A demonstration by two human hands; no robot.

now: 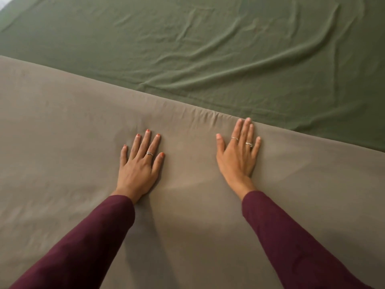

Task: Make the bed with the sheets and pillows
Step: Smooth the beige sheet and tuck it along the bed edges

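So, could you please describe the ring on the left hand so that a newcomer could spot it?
Both hands lie flat on the brown sheet. The left hand wears one ring; the right hand wears two.

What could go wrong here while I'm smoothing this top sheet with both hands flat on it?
The right hand reaches the taupe sheet's far edge, where small puckers sit; pushing further could bunch that edge instead of flattening it.

The green sheet beyond is visibly wrinkled. Covering it now would likely leave those creases underneath.

The left hand lies further back than the right, so uneven pressure might skew the edge.
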